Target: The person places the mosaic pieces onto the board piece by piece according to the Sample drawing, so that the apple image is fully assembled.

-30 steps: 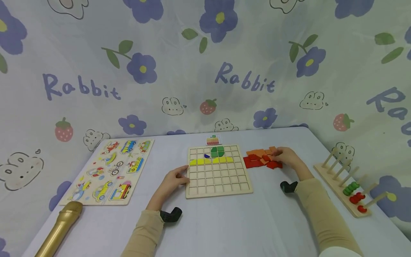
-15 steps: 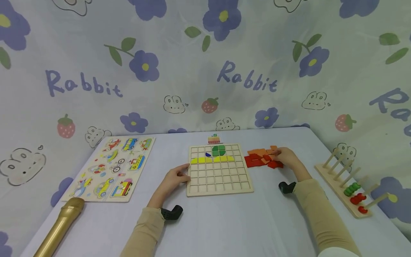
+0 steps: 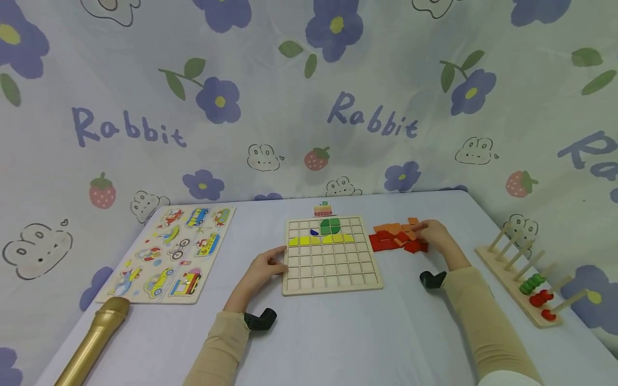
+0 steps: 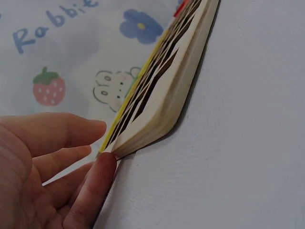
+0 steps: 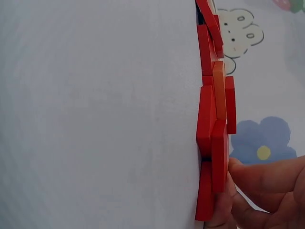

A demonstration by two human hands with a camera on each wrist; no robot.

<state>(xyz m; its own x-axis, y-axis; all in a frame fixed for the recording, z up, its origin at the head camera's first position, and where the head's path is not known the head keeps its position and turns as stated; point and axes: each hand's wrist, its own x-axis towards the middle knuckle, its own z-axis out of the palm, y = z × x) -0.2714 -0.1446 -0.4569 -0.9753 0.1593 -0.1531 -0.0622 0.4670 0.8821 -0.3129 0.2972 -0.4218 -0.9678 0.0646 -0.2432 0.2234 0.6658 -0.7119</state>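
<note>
Tiles (image 3: 397, 237), red and orange, lie heaped just right of the grid board (image 3: 331, 255), under the right hand (image 3: 434, 234) whose fingers rest on them, while the left hand (image 3: 260, 268), fingers relaxed, touches the board's left edge.

We see soft, even, bright light with no glare in the head view; the grid board (image 3: 332, 256) throws only a thin shadow toward 6 o'clock. Wide-angle bending curves the table (image 3: 338, 338) edges toward 3 and 9 o'clock. In the left wrist view the fingers (image 4: 52, 133) are blurred at 8 o'clock; the red tiles (image 5: 212, 129) look sharp, the cloth behind soft.
</note>
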